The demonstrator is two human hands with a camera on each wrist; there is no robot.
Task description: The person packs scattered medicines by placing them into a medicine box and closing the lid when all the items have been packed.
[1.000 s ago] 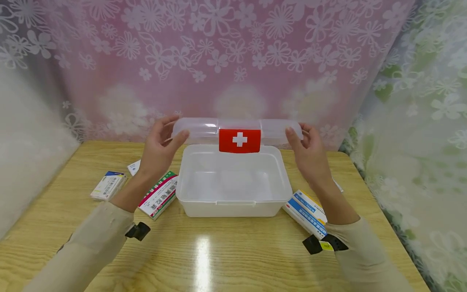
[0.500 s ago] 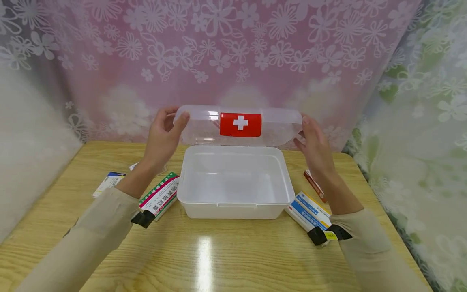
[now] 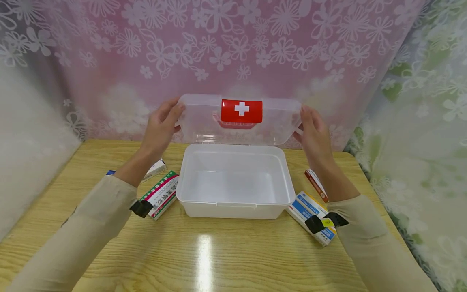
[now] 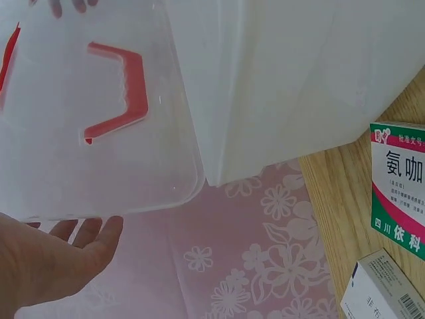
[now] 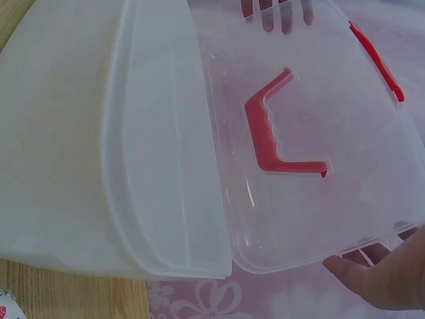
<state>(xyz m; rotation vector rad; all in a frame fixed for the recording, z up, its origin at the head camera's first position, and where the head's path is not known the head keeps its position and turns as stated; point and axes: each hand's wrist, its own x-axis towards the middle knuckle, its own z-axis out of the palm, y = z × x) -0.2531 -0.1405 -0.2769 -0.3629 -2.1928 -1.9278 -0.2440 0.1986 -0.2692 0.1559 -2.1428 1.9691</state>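
A translucent lid point(image 3: 198, 121) stands raised at the back of a white plastic first-aid box point(image 3: 198, 209), whose inside is bare. The lid's red latch point(image 3: 230, 115) carries a white cross. My left hand point(image 3: 158, 129) holds the lid's left end between thumb and fingers. At the right end, my right hand point(image 3: 315, 140) grips the lid's edge, some fingers behind it. A red carry handle shows through the lid in both wrist views, with the left hand point(image 4: 56, 259) and right hand point(image 5: 388, 272) at its opposite ends.
Left of the box lie a green, white and pink medicine box point(image 3: 164, 194) and a small white carton point(image 3: 155, 169). A blue and white medicine box point(image 3: 304, 207) and a narrow brown-red carton point(image 3: 315, 184) lie to its right. Floral curtain point(image 3: 233, 48) hangs close behind the table point(image 3: 164, 251).
Both hands have lifted and tilted the lid back, so the red latch sits higher and the handle shows through. The box stays in place.
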